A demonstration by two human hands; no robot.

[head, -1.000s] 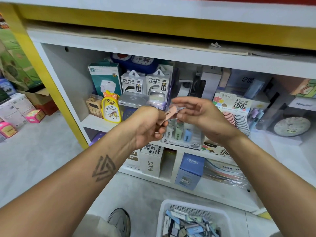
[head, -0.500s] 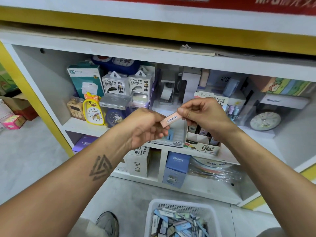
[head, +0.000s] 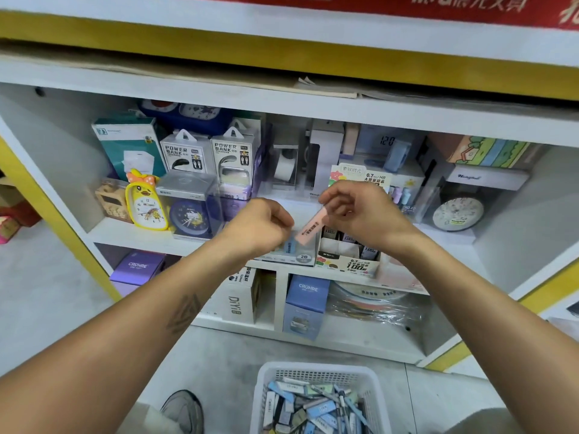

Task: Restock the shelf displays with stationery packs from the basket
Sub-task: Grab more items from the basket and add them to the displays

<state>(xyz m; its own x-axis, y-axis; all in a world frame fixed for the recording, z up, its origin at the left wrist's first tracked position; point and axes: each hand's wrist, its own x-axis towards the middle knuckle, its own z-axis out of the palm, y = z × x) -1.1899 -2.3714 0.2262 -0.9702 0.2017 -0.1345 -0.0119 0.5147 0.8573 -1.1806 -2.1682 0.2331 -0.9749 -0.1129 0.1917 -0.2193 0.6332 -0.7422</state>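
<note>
1. Right hand [head: 360, 211] is pinching the top end of a pink stationery pack [head: 310, 229], which hangs tilted just in front of the shelf [head: 131, 236].
2. Left hand [head: 260, 225] is curled up right beside the pack's lower end; can't tell if it's actually gripping anything.
3. A clear display box [head: 291, 255] marked 2B sits right behind the pack.
4. White basket [head: 316, 371] full of packs is down on the floor.

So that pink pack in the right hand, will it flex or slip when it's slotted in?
The pink pack looks like a stiff little box, probably rigid. The right hand holds it by one end alone, so likely light. Its smooth faces may slip.
</note>
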